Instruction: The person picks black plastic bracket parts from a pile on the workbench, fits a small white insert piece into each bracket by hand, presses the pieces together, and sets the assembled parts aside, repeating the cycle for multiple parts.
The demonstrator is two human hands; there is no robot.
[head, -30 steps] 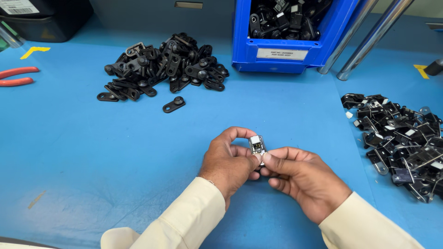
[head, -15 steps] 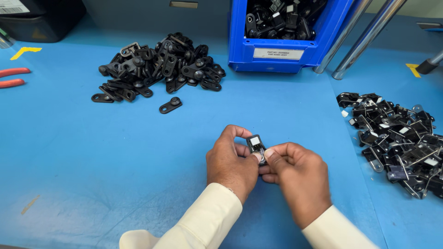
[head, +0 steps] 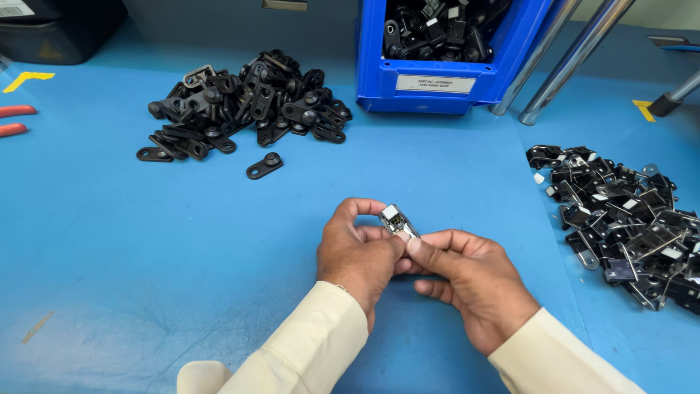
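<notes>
Centre frame, my left hand (head: 359, 252) and right hand (head: 467, 284) pinch a small metal clip (head: 399, 221); flat black plates (head: 244, 109) heaped upper left, glossy clips (head: 627, 219) right, blue bin (head: 452, 66) above.

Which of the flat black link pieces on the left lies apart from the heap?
The single black link piece just below the left pile, toward the hands. It lies alone on the blue table, touching no other piece; the rest overlap in the heap.
</notes>
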